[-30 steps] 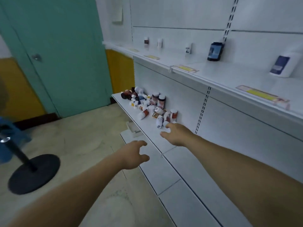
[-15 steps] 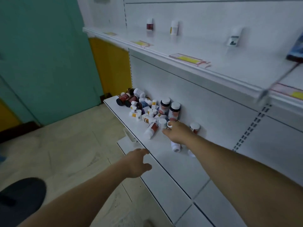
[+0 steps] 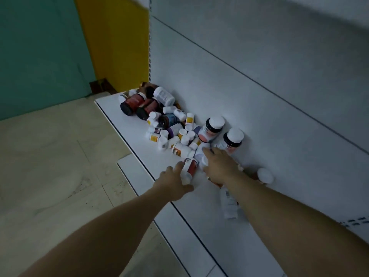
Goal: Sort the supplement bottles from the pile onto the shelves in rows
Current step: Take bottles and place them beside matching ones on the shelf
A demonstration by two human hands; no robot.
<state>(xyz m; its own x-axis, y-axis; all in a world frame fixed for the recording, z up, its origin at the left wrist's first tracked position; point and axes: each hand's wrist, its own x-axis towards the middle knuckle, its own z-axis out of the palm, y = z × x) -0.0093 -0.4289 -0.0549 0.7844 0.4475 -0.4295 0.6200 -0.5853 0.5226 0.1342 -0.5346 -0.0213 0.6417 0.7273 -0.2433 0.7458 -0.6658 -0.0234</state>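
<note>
A pile of supplement bottles [image 3: 165, 120], dark and white, lies at the left end of the low white shelf [image 3: 127, 120]. Two dark bottles with white caps [image 3: 214, 126] [image 3: 233, 138] stand against the back panel. My left hand [image 3: 173, 182] grips a lying white bottle with a red label [image 3: 190, 167] at the pile's near edge. Right beside it, my right hand [image 3: 221, 166] curls over a small white bottle [image 3: 200, 155]. Another white bottle [image 3: 228, 204] lies under my right forearm, and a white-capped one [image 3: 264, 175] sits behind the wrist.
The white back panel [image 3: 259, 108] rises directly behind the pile. A lower white base board [image 3: 135, 172] juts out below the shelf edge. Beige floor [image 3: 50, 166] lies to the left, with a teal door [image 3: 40, 47] and a yellow wall [image 3: 115, 41] beyond.
The view has dropped and moved in on the pile. My left hand has come forward from the shelf edge and taken hold of the red-labelled bottle. My right hand stays at the pile's near side.
</note>
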